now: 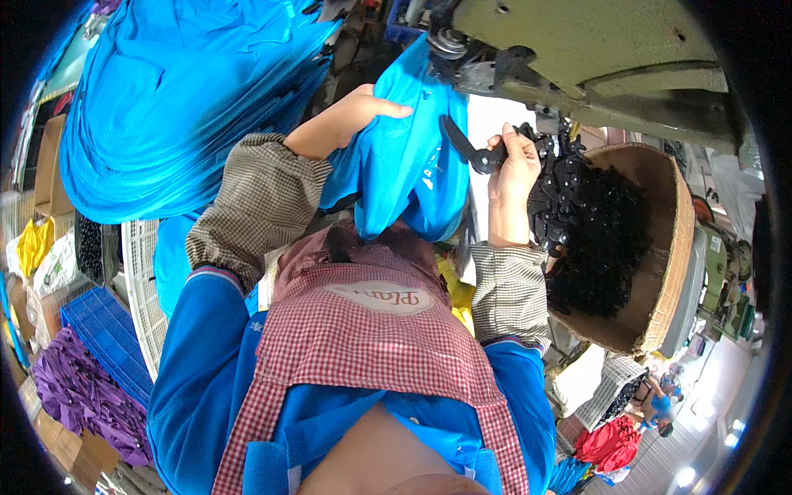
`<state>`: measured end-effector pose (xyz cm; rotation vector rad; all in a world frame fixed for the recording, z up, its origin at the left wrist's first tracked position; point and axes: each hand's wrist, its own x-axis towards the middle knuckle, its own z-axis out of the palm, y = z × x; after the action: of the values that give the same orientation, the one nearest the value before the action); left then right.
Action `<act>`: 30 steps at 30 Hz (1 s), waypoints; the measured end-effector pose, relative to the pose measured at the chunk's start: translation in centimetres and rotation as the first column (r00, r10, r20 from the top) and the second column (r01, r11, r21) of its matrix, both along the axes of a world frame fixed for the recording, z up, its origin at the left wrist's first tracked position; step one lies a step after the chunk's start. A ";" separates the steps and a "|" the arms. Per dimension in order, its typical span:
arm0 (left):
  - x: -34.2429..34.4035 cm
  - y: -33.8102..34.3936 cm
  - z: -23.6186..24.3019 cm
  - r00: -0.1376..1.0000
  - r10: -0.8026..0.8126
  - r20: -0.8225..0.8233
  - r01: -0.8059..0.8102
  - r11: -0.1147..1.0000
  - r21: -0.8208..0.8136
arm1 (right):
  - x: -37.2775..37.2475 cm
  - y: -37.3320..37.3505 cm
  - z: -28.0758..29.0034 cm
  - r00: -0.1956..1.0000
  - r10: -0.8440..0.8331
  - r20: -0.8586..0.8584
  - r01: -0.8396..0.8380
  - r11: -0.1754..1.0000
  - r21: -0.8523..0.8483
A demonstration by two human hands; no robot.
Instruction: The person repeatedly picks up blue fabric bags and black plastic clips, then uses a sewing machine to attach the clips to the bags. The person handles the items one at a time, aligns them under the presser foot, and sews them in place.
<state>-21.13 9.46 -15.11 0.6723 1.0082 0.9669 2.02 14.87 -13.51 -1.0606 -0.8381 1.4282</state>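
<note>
My left hand [359,115] pinches a bright blue fabric piece [396,181] near its top, left of centre; the fabric hangs in folds under the green machine arm [594,41]. My right hand [511,165] holds a small black curved piece with a round silver fitting [470,148] between thumb and fingers, just right of the blue fabric. Behind that hand, many small black pieces with silver studs [594,231] fill an open cardboard box [672,256].
A large blue fabric stack [181,99] lies upper left. A blue plastic crate [107,338], purple fabric [91,388] and yellow fabric [33,247] are at left. At lower right are a white wire basket [602,396], red fabric [606,441] and a person [660,404] in the background.
</note>
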 end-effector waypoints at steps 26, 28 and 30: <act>-0.4 0.1 -0.2 0.976 0.048 0.213 -0.046 0.999 -0.014 | -2.2 4.6 -3.8 0.506 -0.098 0.857 -0.149 0.969 0.199; -0.6 0.3 0.0 0.979 0.048 0.198 -0.041 0.998 -0.039 | -3.3 8.2 -7.7 0.422 -0.323 0.847 -0.633 0.564 0.530; -0.7 0.5 0.4 0.988 0.036 0.150 -0.020 0.994 -0.107 | -3.7 9.7 -11.3 0.299 -0.201 0.933 -0.690 0.630 0.357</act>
<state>-21.82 9.94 -14.70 0.4908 0.9288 0.9673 -1.63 24.53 -24.76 -1.0242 -2.3801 0.3457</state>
